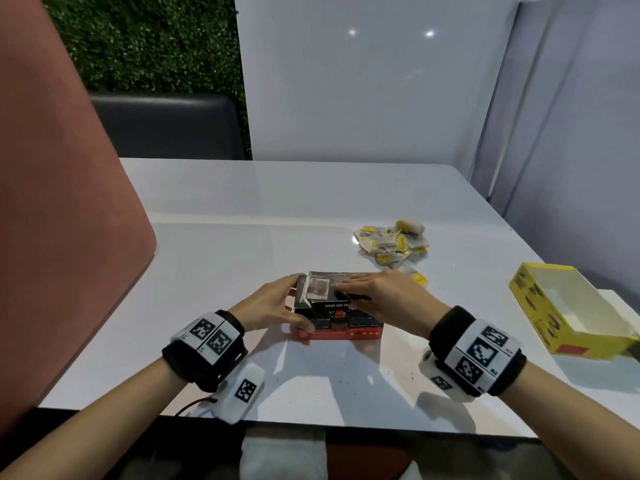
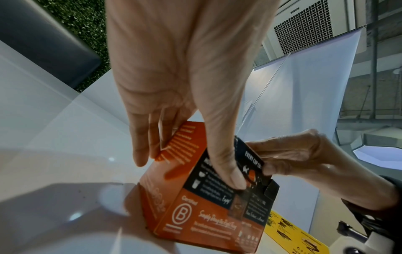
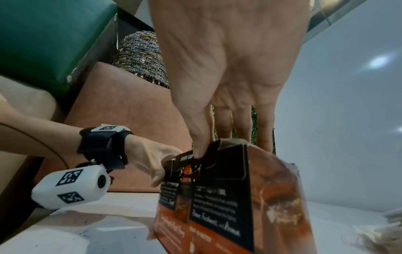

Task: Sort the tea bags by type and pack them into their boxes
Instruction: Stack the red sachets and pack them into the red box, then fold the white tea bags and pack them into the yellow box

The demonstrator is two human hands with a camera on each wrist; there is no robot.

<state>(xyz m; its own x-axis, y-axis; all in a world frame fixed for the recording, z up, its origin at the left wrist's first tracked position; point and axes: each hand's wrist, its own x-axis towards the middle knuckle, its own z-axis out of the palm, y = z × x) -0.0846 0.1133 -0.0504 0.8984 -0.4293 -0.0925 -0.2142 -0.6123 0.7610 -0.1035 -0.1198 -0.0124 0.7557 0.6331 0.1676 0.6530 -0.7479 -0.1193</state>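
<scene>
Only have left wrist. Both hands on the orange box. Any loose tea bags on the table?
Observer: Yes. A pile of yellow-tagged tea bags lies on the table beyond the orange box.
Operator: Any strays?
Observer: One single tea bag lies apart from the pile, just past the right hand.
Operator: I see a yellow box edge. Open?
Observer: The yellow box is open, and the part of its inside in view holds nothing.
</scene>
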